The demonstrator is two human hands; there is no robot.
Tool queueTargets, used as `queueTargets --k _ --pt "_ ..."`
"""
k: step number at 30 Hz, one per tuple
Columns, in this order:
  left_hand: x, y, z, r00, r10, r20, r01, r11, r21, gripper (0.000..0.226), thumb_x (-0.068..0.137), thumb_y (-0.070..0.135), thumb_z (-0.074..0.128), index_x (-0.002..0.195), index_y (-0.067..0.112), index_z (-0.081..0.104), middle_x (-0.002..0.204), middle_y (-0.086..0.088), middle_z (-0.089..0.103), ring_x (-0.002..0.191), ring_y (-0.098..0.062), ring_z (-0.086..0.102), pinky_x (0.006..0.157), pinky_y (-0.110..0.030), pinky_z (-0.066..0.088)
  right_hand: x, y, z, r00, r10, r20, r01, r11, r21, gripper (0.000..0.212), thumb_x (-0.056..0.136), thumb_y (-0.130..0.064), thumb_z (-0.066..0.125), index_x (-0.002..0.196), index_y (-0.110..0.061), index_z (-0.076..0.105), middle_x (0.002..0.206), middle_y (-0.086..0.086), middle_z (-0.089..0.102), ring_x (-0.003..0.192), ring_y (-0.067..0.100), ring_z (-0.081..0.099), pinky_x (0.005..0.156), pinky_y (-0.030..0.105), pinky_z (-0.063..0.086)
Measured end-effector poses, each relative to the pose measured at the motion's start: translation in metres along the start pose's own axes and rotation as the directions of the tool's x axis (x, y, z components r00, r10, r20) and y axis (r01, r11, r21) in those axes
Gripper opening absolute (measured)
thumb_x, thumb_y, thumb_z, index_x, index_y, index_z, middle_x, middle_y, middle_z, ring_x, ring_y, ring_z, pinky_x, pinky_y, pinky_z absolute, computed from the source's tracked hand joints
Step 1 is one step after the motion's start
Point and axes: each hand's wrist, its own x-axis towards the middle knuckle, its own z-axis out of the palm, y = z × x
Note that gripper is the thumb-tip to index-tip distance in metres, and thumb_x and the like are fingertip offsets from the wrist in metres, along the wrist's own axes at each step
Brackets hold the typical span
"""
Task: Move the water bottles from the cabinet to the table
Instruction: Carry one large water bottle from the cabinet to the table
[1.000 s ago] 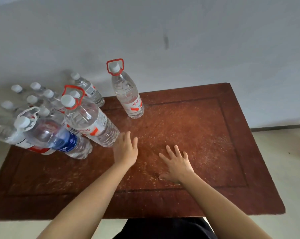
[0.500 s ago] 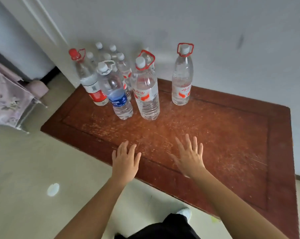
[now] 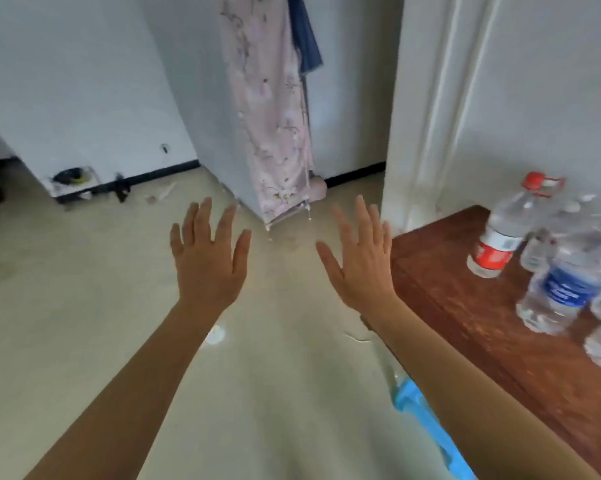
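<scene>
The brown wooden table (image 3: 465, 327) lies at the right edge of the head view, with several clear water bottles standing on it. Nearest me are a red-capped, red-labelled bottle (image 3: 500, 237) and a blue-labelled bottle (image 3: 562, 289); the others are blurred and cut off by the frame. My left hand (image 3: 209, 258) and my right hand (image 3: 358, 258) are both stretched out over the floor with fingers spread, holding nothing. My right hand is just left of the table's corner. No open cabinet with bottles shows.
A pale tiled floor (image 3: 84, 306) stretches ahead. A fabric-covered wardrobe (image 3: 278, 133) with pink floral cloth stands ahead at the middle, a white door frame (image 3: 430, 116) beside the table. Small debris lies by the far wall. Something light blue (image 3: 427, 427) lies under my right forearm.
My view has swung left, away from the table toward the floor and the wardrobe. Both hands have left the tabletop and now hover spread over the floor.
</scene>
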Motion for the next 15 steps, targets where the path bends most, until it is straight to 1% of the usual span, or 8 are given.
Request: queueTargets --k 1,4,6,7,9,11,13,15 --pt "0.001 -0.031 -0.013 0.999 -0.044 0.006 0.043 0.999 0.030 0.048 0.107 0.042 0.040 0.141 0.012 0.053 0.151 -0.022 0.044 0.142 -0.042 0.037 0.108 -0.063 0.034 0.013 -0.026 0.014 0.999 -0.045 -0.001 0.045 0.999 0.017 0.063 0.104 -0.058 0.035 0.158 -0.027 0.031 0.168 0.014 0.014 0.155 0.039 0.011 0.124 0.058 0.012" --pt "-0.027 -0.156 -0.070 0.967 -0.250 -0.052 0.255 0.951 0.174 0.051 0.107 0.044 0.036 0.144 0.012 0.049 0.154 -0.023 0.039 0.146 -0.043 0.030 0.113 -0.065 0.028 0.050 -0.154 0.083 0.967 -0.253 0.037 0.245 0.957 0.153 0.064 0.104 -0.058 0.037 0.159 -0.027 0.027 0.169 0.013 0.012 0.156 0.036 0.009 0.124 0.057 0.011" --pt "-0.044 -0.200 -0.097 0.941 -0.327 -0.084 0.337 0.916 0.218 0.052 0.106 0.044 0.036 0.145 0.011 0.048 0.154 -0.023 0.038 0.146 -0.043 0.028 0.114 -0.066 0.026 0.061 -0.210 0.116 0.940 -0.339 0.038 0.323 0.919 0.227 0.064 0.104 -0.058 0.036 0.159 -0.026 0.030 0.168 0.014 0.015 0.155 0.037 0.012 0.123 0.059 0.015" --pt "-0.060 -0.238 -0.115 0.917 -0.383 -0.111 0.399 0.873 0.281 0.052 0.106 0.044 0.037 0.145 0.011 0.048 0.154 -0.024 0.038 0.146 -0.044 0.028 0.114 -0.066 0.026 0.067 -0.259 0.139 0.908 -0.416 0.052 0.384 0.875 0.295 0.064 0.104 -0.058 0.035 0.159 -0.025 0.031 0.168 0.014 0.017 0.155 0.037 0.014 0.122 0.060 0.016" --pt "-0.076 -0.276 -0.133 0.875 -0.460 -0.152 0.483 0.806 0.343 0.053 0.106 0.045 0.036 0.145 0.012 0.048 0.154 -0.023 0.039 0.146 -0.043 0.028 0.114 -0.065 0.025 0.070 -0.313 0.171 0.862 -0.502 0.073 0.447 0.819 0.360 0.064 0.104 -0.058 0.036 0.158 -0.024 0.033 0.168 0.014 0.017 0.155 0.037 0.013 0.122 0.060 0.015" --pt "-0.094 -0.324 -0.146 0.829 -0.528 -0.185 0.553 0.722 0.416 0.054 0.105 0.046 0.036 0.146 0.013 0.049 0.154 -0.023 0.039 0.146 -0.043 0.029 0.115 -0.064 0.025 0.077 -0.375 0.212 0.781 -0.620 0.074 0.533 0.724 0.437 0.063 0.104 -0.056 0.039 0.157 -0.023 0.034 0.167 0.013 0.018 0.154 0.037 0.014 0.122 0.060 0.014" --pt "-0.098 -0.374 -0.149 0.793 -0.563 -0.234 0.598 0.642 0.480 0.054 0.105 0.047 0.037 0.145 0.013 0.049 0.153 -0.022 0.040 0.145 -0.042 0.030 0.114 -0.064 0.025 0.093 -0.431 0.250 0.703 -0.708 0.061 0.595 0.634 0.494 0.063 0.104 -0.055 0.039 0.157 -0.022 0.035 0.167 0.013 0.018 0.154 0.038 0.016 0.122 0.059 0.014" --pt "-0.093 -0.402 -0.150 0.784 -0.569 -0.247 0.605 0.613 0.508 0.055 0.104 0.048 0.036 0.145 0.014 0.049 0.153 -0.020 0.040 0.145 -0.041 0.030 0.114 -0.064 0.025 0.104 -0.457 0.274 0.674 -0.738 0.033 0.622 0.591 0.514 0.063 0.104 -0.055 0.040 0.157 -0.022 0.034 0.167 0.013 0.018 0.153 0.039 0.016 0.123 0.059 0.014"
